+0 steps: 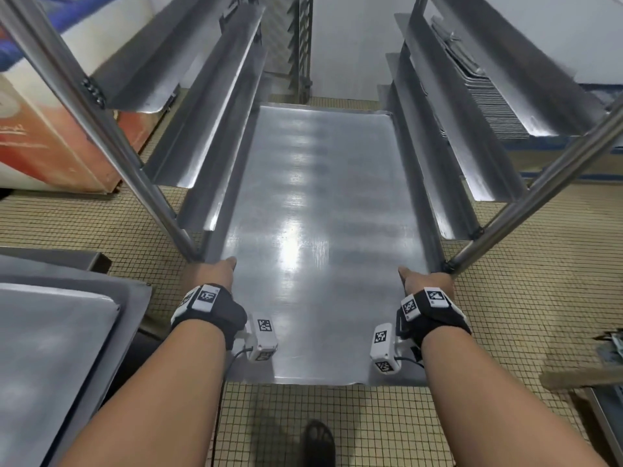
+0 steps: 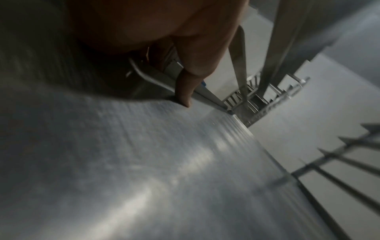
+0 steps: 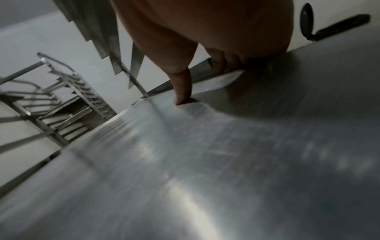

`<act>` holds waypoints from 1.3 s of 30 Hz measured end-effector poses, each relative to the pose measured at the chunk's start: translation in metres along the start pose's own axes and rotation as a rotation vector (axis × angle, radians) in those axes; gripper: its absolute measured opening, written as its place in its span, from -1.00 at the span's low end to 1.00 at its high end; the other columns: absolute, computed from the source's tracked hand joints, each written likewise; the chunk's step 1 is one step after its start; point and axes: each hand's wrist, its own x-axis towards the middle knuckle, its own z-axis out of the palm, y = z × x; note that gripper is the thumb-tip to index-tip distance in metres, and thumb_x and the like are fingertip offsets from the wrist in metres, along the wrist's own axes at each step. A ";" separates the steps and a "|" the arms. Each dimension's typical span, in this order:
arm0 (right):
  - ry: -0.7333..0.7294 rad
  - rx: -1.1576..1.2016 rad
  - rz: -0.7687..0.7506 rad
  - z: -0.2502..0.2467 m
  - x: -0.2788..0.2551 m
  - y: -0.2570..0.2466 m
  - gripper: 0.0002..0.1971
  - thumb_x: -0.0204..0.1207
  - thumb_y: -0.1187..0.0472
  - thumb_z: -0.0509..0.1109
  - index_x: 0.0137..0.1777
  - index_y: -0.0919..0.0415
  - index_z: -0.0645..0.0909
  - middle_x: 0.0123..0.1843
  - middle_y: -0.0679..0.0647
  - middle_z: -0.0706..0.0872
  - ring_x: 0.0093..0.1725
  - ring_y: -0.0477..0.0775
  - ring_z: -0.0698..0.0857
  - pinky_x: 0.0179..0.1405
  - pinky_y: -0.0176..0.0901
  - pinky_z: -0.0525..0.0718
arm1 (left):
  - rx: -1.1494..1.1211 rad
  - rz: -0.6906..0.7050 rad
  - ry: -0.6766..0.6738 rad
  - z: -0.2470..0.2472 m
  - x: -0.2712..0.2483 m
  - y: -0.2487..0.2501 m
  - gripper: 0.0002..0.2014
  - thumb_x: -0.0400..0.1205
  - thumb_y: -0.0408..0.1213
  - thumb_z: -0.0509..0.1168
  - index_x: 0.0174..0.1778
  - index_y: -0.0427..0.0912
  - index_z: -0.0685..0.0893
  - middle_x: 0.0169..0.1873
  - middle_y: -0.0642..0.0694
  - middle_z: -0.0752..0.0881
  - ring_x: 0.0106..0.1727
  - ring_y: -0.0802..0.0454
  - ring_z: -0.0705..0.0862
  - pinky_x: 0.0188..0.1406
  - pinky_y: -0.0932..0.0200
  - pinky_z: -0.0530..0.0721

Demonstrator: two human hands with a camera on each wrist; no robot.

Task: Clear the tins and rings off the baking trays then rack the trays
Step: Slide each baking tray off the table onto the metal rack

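Baking tray [image 1: 317, 230] sits partway in the rack [image 1: 209, 136], long axis running near to far, side edges on the lowest visible pair of angle runners. Far end is well inside; near end overhangs the tiled floor [image 1: 505, 298] toward the person. Tray top is bare metal, with a glare streak down the middle.

Left hand [image 1: 215, 274] clamps the tray's left edge, just at the rack's near-left post. Left wrist view: thumb [image 2: 185, 91] lies on the tray's top face, other fingers wrap under the rim. Right hand [image 1: 428, 281] clamps the right edge, mirrored, beside the near-right post. Right wrist view: thumb [image 3: 182, 91] is on top, fingers curl under the edge. Hands are well apart, one per side, with the full tray width between them.

Empty runners stack above on both sides of the rack. A second rack [image 1: 300, 45] stands farther back by the wall. A second tray [image 1: 50, 348] lies on a surface at near left. An orange-and-white cabinet [image 1: 43, 139] is at far left. Stacked trays [image 1: 488, 106] are at far right, outside the rack. A foot in a dark sandal [image 1: 318, 443] shows at the near edge.
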 end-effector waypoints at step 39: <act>-0.122 -1.009 -1.217 -0.023 -0.040 0.115 -0.24 0.54 0.24 0.42 0.69 0.22 0.15 0.70 0.30 0.13 0.69 0.34 0.11 0.68 0.09 0.16 | 1.161 0.986 -0.250 -0.012 -0.072 -0.082 -0.06 0.64 -0.34 0.41 0.78 -0.16 -0.12 0.78 -0.16 -0.19 0.78 -0.22 -0.21 0.67 -0.51 -0.02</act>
